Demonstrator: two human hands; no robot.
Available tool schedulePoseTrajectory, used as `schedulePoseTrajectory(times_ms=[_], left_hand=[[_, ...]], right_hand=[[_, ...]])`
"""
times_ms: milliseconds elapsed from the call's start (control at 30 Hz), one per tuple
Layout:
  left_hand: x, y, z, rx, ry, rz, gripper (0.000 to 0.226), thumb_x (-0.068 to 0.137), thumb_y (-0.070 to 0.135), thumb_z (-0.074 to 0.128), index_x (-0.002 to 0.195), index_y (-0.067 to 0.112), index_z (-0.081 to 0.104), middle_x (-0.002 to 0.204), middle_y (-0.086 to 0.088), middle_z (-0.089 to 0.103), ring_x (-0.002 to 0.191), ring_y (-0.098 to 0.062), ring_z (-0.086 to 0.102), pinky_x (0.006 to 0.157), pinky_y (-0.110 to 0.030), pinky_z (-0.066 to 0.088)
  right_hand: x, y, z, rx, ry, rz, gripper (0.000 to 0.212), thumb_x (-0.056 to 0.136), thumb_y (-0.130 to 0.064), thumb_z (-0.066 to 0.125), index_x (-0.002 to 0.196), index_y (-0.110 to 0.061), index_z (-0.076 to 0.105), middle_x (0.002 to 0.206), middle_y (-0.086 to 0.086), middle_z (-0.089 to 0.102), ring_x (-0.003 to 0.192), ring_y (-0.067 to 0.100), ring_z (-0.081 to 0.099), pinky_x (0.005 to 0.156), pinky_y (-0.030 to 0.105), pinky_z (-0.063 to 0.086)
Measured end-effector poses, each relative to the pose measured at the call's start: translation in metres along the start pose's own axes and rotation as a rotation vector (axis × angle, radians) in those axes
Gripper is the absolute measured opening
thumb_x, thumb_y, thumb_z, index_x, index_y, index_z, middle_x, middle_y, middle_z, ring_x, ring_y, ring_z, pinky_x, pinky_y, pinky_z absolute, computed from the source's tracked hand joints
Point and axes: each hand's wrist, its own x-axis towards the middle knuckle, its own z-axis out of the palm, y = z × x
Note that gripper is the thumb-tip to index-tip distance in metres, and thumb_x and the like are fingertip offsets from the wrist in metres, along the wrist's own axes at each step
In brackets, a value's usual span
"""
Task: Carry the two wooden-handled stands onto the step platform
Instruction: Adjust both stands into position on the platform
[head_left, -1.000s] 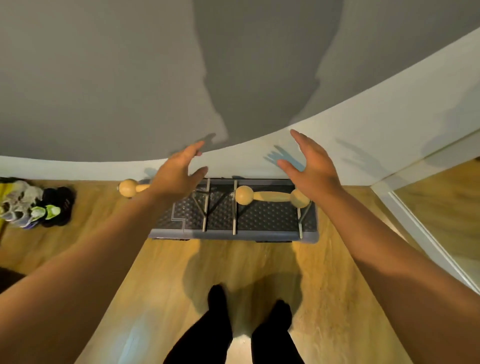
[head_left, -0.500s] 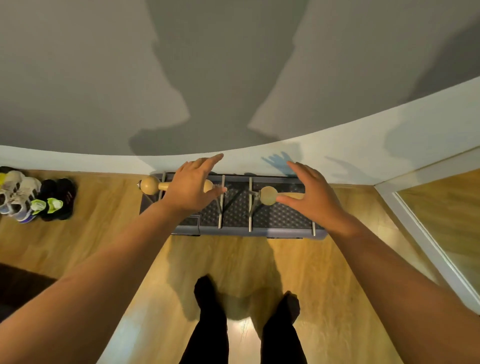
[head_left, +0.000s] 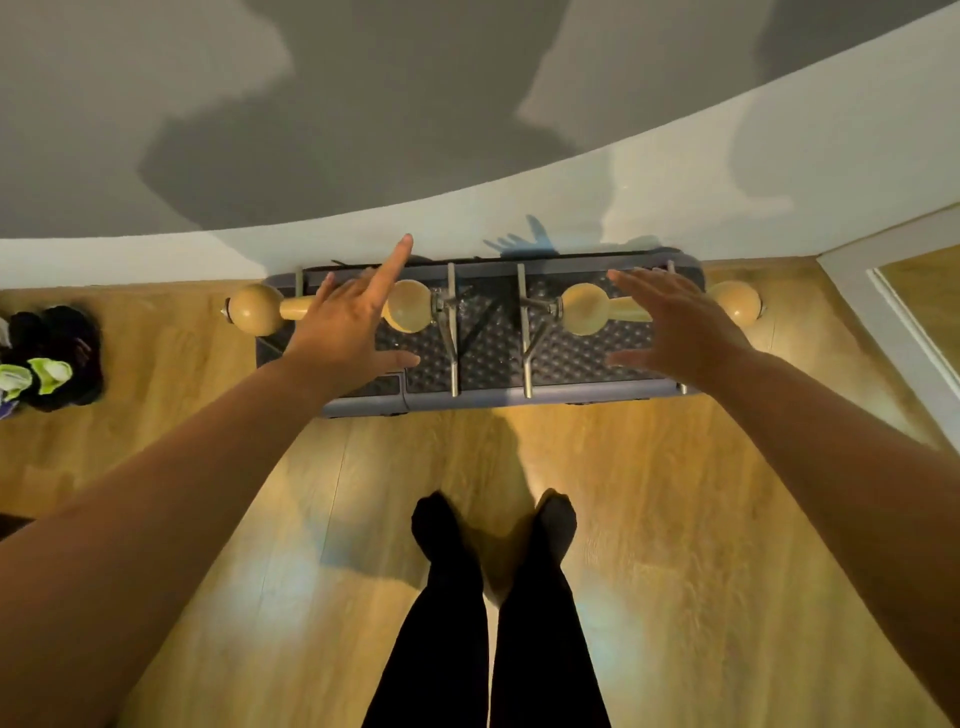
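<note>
A dark grey step platform with a studded black top lies against the white wall. Two stands with pale wooden handles and metal legs rest on it. The left stand reaches past the platform's left end, the right stand past its right end. My left hand hovers over the left handle with fingers spread, hiding its middle. My right hand hovers flat over the right handle, fingers apart. Neither hand grips anything.
Wooden floor runs from the platform to my two legs in black. Dark and green shoes lie at the far left by the wall. A white door frame stands at the right.
My view has come closer to the platform. Both hands have spread wider apart and now hover open above the two handles, which lie still.
</note>
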Motion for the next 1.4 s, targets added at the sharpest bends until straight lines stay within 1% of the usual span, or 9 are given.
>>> schedulePoseTrajectory(times_ms=[133, 400, 633, 800, 867, 967, 1033, 1100, 1400], left_hand=[[0.015, -0.027, 0.023, 0.026, -0.032, -0.029, 0.139, 0.073, 0.051, 0.09, 0.162, 0.044, -0.017, 0.172, -0.011, 0.029, 0.159, -0.037, 0.023, 0.128, -0.06, 0.013], [0.033, -0.07, 0.049, 0.125, -0.172, -0.144, 0.13, 0.08, 0.048, 0.086, 0.164, 0.041, -0.013, 0.177, -0.002, 0.002, 0.162, -0.036, -0.006, 0.128, -0.061, 0.002], [0.057, -0.078, 0.046, 0.265, -0.218, -0.142, 0.098, 0.083, 0.049, 0.083, 0.163, 0.03, 0.029, 0.171, -0.005, 0.027, 0.157, -0.035, 0.024, 0.124, -0.059, 0.021], [0.071, -0.081, 0.04, 0.32, -0.214, -0.19, 0.065, 0.086, 0.043, 0.081, 0.145, 0.031, 0.056, 0.158, -0.004, 0.047, 0.141, -0.034, 0.047, 0.113, -0.057, 0.04], [0.073, -0.08, 0.041, 0.311, -0.202, -0.194, 0.051, 0.088, 0.042, 0.079, 0.135, 0.032, 0.064, 0.143, -0.003, 0.06, 0.125, -0.032, 0.059, 0.102, -0.054, 0.05], [0.074, -0.077, 0.041, 0.252, -0.197, -0.198, 0.024, 0.09, 0.039, 0.077, 0.111, 0.032, 0.07, 0.097, 0.0, 0.071, 0.088, -0.026, 0.065, 0.081, -0.045, 0.056], [0.074, -0.074, 0.039, 0.261, -0.21, -0.223, 0.013, 0.093, 0.042, 0.074, 0.099, 0.036, 0.065, 0.082, 0.003, 0.065, 0.08, -0.024, 0.062, 0.072, -0.039, 0.054], [0.074, -0.07, 0.039, 0.276, -0.211, -0.244, 0.014, 0.094, 0.045, 0.072, 0.096, 0.035, 0.062, 0.08, 0.002, 0.062, 0.079, -0.024, 0.061, 0.068, -0.037, 0.052], [0.071, -0.061, 0.042, 0.237, -0.211, -0.322, 0.023, 0.093, 0.044, 0.074, 0.102, 0.022, 0.071, 0.081, -0.001, 0.062, 0.072, -0.022, 0.061, 0.072, -0.041, 0.058]], right_hand=[[0.021, 0.02, 0.017, -0.045, -0.028, 0.026, 0.12, 0.069, -0.048, 0.094, 0.165, -0.025, 0.026, 0.163, 0.012, 0.043, 0.15, 0.039, 0.038, 0.114, 0.061, 0.041], [0.047, 0.039, 0.046, -0.18, -0.116, 0.14, 0.133, 0.067, -0.062, 0.09, 0.166, -0.041, 0.003, 0.171, 0.013, 0.025, 0.158, 0.039, 0.019, 0.121, 0.074, 0.014], [0.075, 0.053, 0.055, -0.256, -0.109, 0.177, 0.117, 0.072, -0.056, 0.089, 0.165, -0.031, 0.021, 0.167, 0.019, 0.033, 0.155, 0.044, 0.025, 0.118, 0.073, 0.025], [0.083, 0.051, 0.052, -0.269, -0.123, 0.208, 0.071, 0.085, -0.049, 0.078, 0.148, -0.028, 0.054, 0.142, 0.012, 0.062, 0.129, 0.042, 0.057, 0.097, 0.06, 0.053], [0.083, 0.047, 0.05, -0.296, -0.145, 0.21, 0.043, 0.092, -0.046, 0.069, 0.131, -0.029, 0.066, 0.12, 0.01, 0.071, 0.109, 0.039, 0.067, 0.089, 0.054, 0.056], [0.082, 0.042, 0.046, -0.326, -0.184, 0.215, 0.016, 0.097, -0.039, 0.061, 0.104, -0.027, 0.07, 0.094, 0.005, 0.07, 0.088, 0.034, 0.069, 0.083, 0.051, 0.057], [0.081, 0.04, 0.046, -0.335, -0.183, 0.213, 0.013, 0.098, -0.035, 0.06, 0.1, -0.025, 0.069, 0.089, 0.004, 0.068, 0.084, 0.031, 0.068, 0.082, 0.051, 0.058], [0.079, 0.04, 0.046, -0.342, -0.178, 0.217, 0.01, 0.098, -0.031, 0.06, 0.098, -0.023, 0.066, 0.088, 0.003, 0.067, 0.083, 0.029, 0.067, 0.083, 0.051, 0.057], [0.076, 0.045, 0.052, -0.324, -0.097, 0.205, 0.012, 0.095, -0.026, 0.066, 0.087, -0.029, 0.057, 0.078, -0.001, 0.061, 0.074, 0.025, 0.06, 0.078, 0.043, 0.047]])
